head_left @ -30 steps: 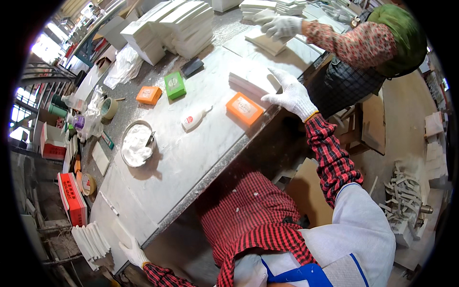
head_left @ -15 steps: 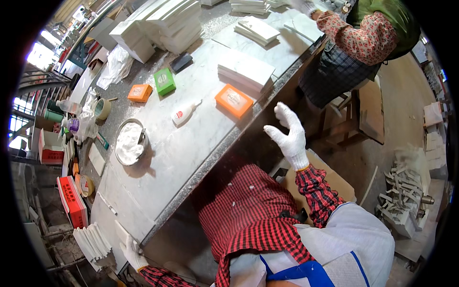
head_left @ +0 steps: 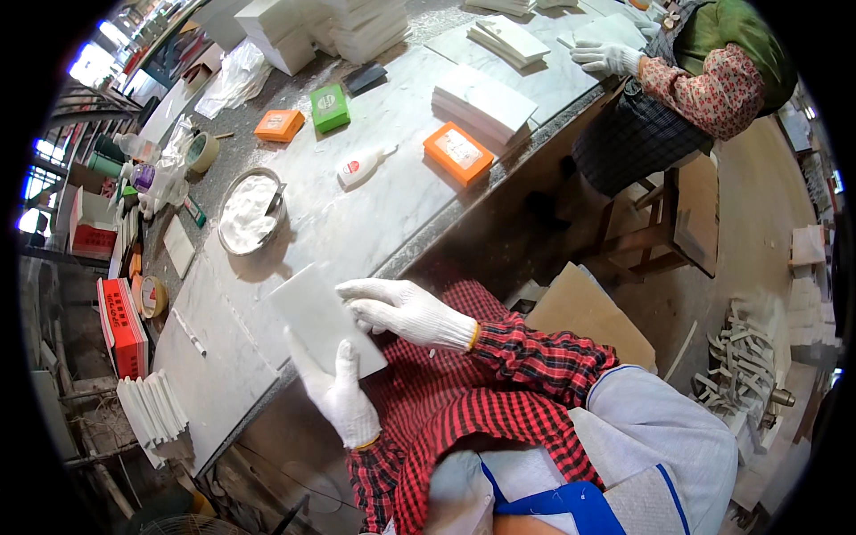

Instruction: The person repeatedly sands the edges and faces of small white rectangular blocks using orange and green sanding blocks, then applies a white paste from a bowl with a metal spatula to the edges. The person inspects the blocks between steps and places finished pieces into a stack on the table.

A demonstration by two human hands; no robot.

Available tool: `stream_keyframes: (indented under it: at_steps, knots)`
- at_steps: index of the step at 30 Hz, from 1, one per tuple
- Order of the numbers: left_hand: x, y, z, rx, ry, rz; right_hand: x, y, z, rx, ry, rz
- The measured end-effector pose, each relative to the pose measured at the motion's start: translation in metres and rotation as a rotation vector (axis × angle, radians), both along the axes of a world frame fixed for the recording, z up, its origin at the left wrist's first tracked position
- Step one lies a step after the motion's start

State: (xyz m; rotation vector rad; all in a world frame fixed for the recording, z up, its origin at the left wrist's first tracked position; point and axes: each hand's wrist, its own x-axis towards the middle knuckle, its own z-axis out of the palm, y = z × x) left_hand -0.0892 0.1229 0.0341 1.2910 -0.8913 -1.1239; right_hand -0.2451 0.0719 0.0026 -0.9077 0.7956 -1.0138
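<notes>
Held a white tile [head_left: 312, 316] in the left hand [head_left: 341, 399], tilted above the front edge of the surface [head_left: 374, 218], with the lower right corner over red-and-black checked cloth; grasped it with the thumb laid across the near face and the other fingers along the left edge; held the right hand [head_left: 412, 314] at the tile's upper right edge, with fingers loosely bent; could not tell whether touching or pinching it.

Saw just beyond the tile a round bowl [head_left: 221, 214] of white paste [head_left: 243, 214] on the surface; saw farther right a white squeeze bottle [head_left: 359, 168], lying on one side, and near it an orange box [head_left: 458, 153]; saw a green box [head_left: 330, 108] and a smaller orange box [head_left: 279, 126] farther back; saw a stack of white slabs [head_left: 484, 100] past the nearer orange box, and a co-worker's gloved hand [head_left: 608, 59] beyond that.
</notes>
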Motion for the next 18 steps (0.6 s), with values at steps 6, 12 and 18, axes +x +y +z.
stream_keyframes:
  at_steps: [6,12,18]
  knots:
    - [-0.011,0.007,-0.001,0.089,0.008,-0.148,-0.010,-0.006,-0.011,0.051,0.067,-0.156]
    - [-0.004,0.004,0.001,0.099,0.000,-0.211,-0.016,-0.002,-0.007,0.066,0.120,-0.210]
    - [0.007,0.009,-0.003,0.151,-0.021,-0.125,-0.021,0.005,-0.012,0.118,0.087,0.018]
